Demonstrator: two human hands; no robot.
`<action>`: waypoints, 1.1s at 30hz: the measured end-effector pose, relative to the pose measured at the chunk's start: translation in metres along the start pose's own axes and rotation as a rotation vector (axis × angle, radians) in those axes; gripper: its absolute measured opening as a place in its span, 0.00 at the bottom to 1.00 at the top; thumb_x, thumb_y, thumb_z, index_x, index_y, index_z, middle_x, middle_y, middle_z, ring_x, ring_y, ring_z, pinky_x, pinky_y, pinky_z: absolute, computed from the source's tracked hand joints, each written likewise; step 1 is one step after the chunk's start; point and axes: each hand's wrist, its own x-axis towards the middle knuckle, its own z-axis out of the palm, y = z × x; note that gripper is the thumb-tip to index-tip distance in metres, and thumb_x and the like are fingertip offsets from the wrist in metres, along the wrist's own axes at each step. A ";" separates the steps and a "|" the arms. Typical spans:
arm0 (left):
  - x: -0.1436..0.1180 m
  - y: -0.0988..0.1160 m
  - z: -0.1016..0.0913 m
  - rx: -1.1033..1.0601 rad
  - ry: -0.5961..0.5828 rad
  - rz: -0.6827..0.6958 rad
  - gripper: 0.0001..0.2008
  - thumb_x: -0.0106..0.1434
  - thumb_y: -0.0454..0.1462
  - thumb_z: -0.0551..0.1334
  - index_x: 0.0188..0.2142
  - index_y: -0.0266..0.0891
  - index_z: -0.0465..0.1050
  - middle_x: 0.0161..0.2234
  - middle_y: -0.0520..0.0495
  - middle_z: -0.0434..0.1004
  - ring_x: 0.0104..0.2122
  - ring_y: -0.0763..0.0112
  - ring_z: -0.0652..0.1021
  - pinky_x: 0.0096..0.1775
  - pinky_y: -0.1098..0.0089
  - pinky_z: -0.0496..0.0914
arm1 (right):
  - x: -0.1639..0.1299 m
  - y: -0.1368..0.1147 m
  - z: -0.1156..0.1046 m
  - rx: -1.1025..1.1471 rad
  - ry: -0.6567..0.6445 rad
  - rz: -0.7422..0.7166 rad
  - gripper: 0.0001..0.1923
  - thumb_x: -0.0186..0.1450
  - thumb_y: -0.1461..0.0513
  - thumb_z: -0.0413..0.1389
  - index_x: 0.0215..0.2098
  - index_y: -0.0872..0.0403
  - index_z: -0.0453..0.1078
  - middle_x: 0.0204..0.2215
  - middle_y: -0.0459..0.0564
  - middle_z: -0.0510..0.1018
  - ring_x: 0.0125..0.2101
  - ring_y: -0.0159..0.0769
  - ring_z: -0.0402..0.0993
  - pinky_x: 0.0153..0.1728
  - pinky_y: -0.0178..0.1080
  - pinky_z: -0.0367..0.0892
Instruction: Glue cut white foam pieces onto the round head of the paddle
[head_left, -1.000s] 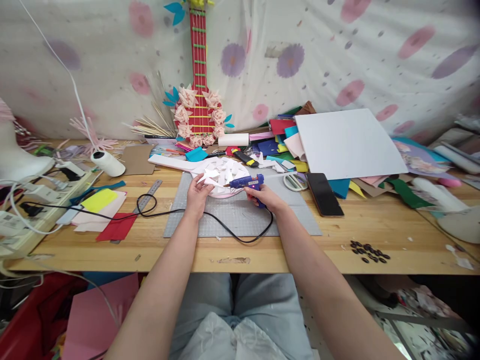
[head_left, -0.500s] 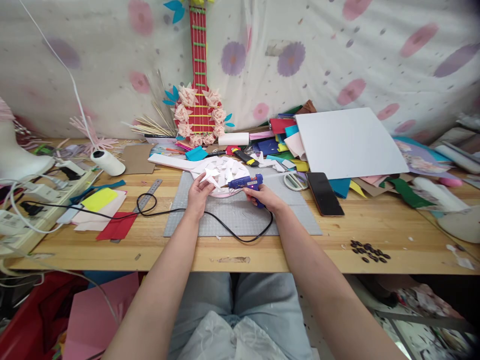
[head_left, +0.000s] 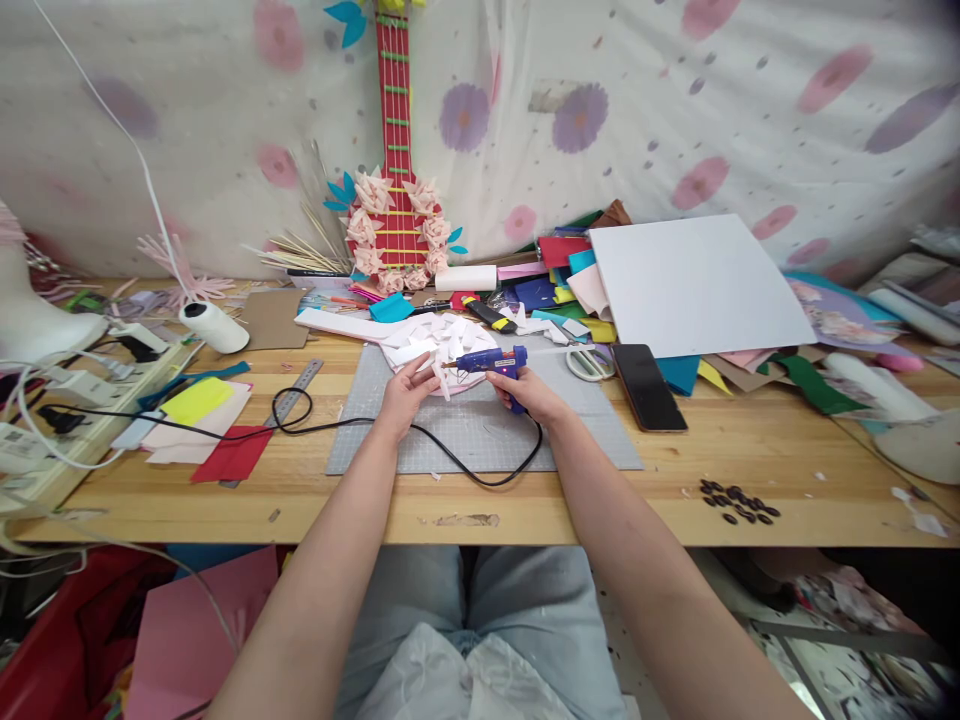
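My right hand (head_left: 526,393) is closed round the grip of a blue hot glue gun (head_left: 491,361), its nozzle pointing left. Just left of the nozzle, my left hand (head_left: 409,393) pinches a small white paper piece (head_left: 442,382). The nozzle tip is close to that piece; whether they touch I cannot tell. Behind both hands lies a white guitar-shaped piece (head_left: 341,322), its round body covered with loose white scraps. It rests partly on a grey cutting mat (head_left: 480,440). A black cord (head_left: 465,465) runs from the gun across the mat to the left.
A red paper guitar (head_left: 395,200) with pink flowers stands against the curtain. Scissors (head_left: 590,363) and a phone (head_left: 650,387) lie right of the mat, dark beads (head_left: 739,500) nearer the front edge. A power strip (head_left: 105,420) and thread spool (head_left: 215,326) are at left.
The white piece in my left hand has turned and now hangs lower beside the nozzle. My left fingers have shifted slightly; the glue gun stays nearly in place.
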 end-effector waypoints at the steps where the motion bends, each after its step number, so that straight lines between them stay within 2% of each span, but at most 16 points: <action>1: 0.000 0.000 0.000 0.006 -0.007 0.001 0.38 0.43 0.40 0.72 0.54 0.36 0.66 0.45 0.39 0.78 0.49 0.57 0.75 0.51 0.56 0.68 | 0.000 0.000 0.000 0.000 -0.002 -0.004 0.24 0.50 0.45 0.62 0.18 0.54 0.60 0.14 0.40 0.62 0.15 0.24 0.57 0.17 0.33 0.54; 10: 0.000 0.000 0.000 -0.017 0.027 0.011 0.35 0.43 0.40 0.73 0.52 0.37 0.68 0.45 0.39 0.78 0.47 0.58 0.76 0.50 0.56 0.68 | -0.002 -0.001 0.001 -0.020 -0.041 -0.021 0.25 0.51 0.45 0.61 0.17 0.53 0.57 0.13 0.40 0.60 0.15 0.24 0.56 0.17 0.32 0.54; 16: 0.001 0.001 -0.001 -0.088 0.080 0.052 0.33 0.44 0.40 0.72 0.51 0.38 0.69 0.46 0.37 0.77 0.49 0.58 0.75 0.50 0.58 0.68 | -0.005 -0.005 0.001 -0.015 -0.059 0.041 0.24 0.48 0.46 0.63 0.18 0.53 0.59 0.12 0.39 0.60 0.15 0.25 0.56 0.17 0.32 0.55; 19: 0.001 0.005 -0.001 -0.123 0.122 0.063 0.31 0.44 0.39 0.72 0.50 0.38 0.70 0.46 0.38 0.77 0.49 0.58 0.75 0.50 0.58 0.69 | -0.005 -0.006 -0.003 -0.003 -0.053 0.052 0.23 0.48 0.46 0.63 0.18 0.54 0.62 0.15 0.42 0.65 0.16 0.25 0.59 0.18 0.32 0.58; 22: 0.005 0.012 -0.001 -0.100 0.157 0.089 0.28 0.44 0.40 0.72 0.46 0.37 0.72 0.44 0.39 0.78 0.47 0.59 0.76 0.49 0.58 0.69 | -0.002 -0.007 -0.010 0.075 0.046 0.027 0.23 0.47 0.45 0.63 0.22 0.55 0.66 0.20 0.45 0.70 0.17 0.25 0.61 0.18 0.32 0.60; 25: 0.015 0.023 0.003 0.034 0.175 0.162 0.24 0.44 0.40 0.72 0.42 0.36 0.75 0.43 0.41 0.79 0.45 0.60 0.77 0.49 0.59 0.69 | 0.002 -0.006 -0.019 0.177 0.206 -0.003 0.25 0.45 0.44 0.64 0.23 0.55 0.66 0.21 0.46 0.71 0.18 0.24 0.60 0.17 0.31 0.59; 28: 0.031 0.034 0.013 0.295 0.148 0.233 0.20 0.44 0.37 0.71 0.39 0.38 0.77 0.40 0.44 0.79 0.41 0.61 0.77 0.48 0.58 0.70 | 0.006 -0.004 -0.027 0.244 0.327 -0.033 0.25 0.45 0.43 0.63 0.24 0.54 0.65 0.21 0.46 0.71 0.17 0.24 0.59 0.16 0.31 0.58; 30: 0.041 0.038 0.023 0.507 0.093 0.275 0.16 0.44 0.33 0.70 0.36 0.40 0.78 0.39 0.45 0.79 0.39 0.61 0.77 0.48 0.58 0.69 | 0.007 -0.003 -0.030 0.270 0.375 -0.042 0.25 0.45 0.43 0.63 0.24 0.53 0.64 0.21 0.45 0.72 0.17 0.24 0.59 0.16 0.31 0.58; 33: 0.053 0.039 0.036 0.849 -0.033 0.336 0.13 0.43 0.27 0.67 0.30 0.41 0.79 0.42 0.44 0.77 0.42 0.56 0.76 0.51 0.57 0.66 | 0.009 -0.001 -0.031 0.305 0.403 -0.042 0.26 0.44 0.43 0.64 0.24 0.53 0.63 0.20 0.45 0.72 0.16 0.23 0.58 0.15 0.30 0.57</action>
